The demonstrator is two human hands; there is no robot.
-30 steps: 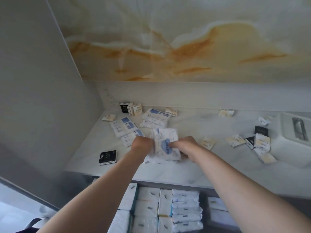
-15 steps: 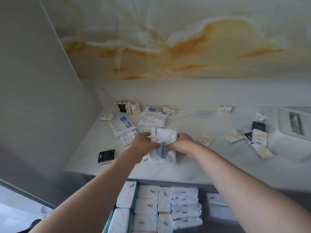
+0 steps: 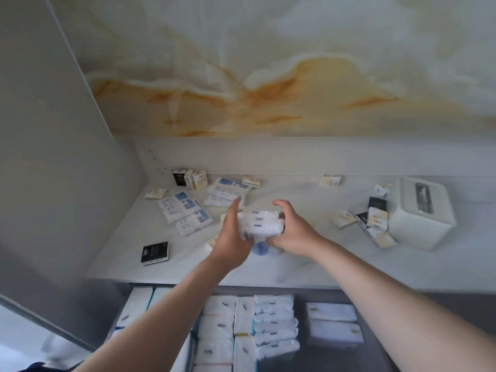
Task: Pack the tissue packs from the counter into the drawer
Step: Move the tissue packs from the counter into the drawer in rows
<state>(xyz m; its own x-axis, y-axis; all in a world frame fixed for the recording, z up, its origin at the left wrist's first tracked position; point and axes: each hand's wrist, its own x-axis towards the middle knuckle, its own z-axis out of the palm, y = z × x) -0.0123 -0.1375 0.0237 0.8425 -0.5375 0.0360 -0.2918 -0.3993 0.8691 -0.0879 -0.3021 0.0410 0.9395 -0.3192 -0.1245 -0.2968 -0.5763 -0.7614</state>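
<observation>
Step in hand: lifting a load off the table to carry it to the drawer. The bundle of tissue packs [image 3: 259, 223] sat clamped between both hands just above the table [image 3: 308, 267], centre frame. The left hand [image 3: 231, 238] pressed flat, fingers straight, on its 9 o'clock end. The right hand [image 3: 293, 232] cupped the 3 o'clock end, thumb over the top, fingers hidden behind. A wrapper with a blue mark hung under the bundle; whether it was part of it, cannot tell. The open drawer [image 3: 338, 357] lay at 6 o'clock from the hands, below the table edge, with rows of white packs [image 3: 273, 326] filling its left and middle and bare grey floor at right. Loose packs on the table: flat blue-label packs [image 3: 185, 210] at 10 o'clock, a black pack [image 3: 155, 253] at 8 o'clock, small cream packs [image 3: 345, 218] at 3 o'clock beside a white tissue box [image 3: 421, 218]. The next move likely calls for drawing the bundle back over the edge, keeping both ends squeezed so nothing slips, and lowering it into a free gap at right.
</observation>
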